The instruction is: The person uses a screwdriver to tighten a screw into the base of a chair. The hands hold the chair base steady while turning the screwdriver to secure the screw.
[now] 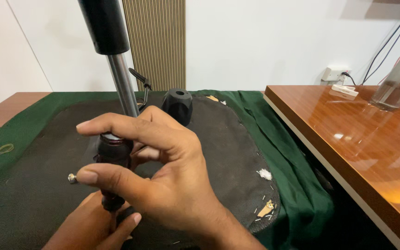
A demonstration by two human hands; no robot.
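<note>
Both hands (163, 171) clasp the dark collar (113, 153) (mat (237, 153) edge near).

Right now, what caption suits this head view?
Right hand grips a dark collar on a metal rod; left hand steadies below.

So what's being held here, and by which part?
A metal rod with black fittings. The right hand wraps its dark lower collar; the left hand grips the bottom end.
</note>
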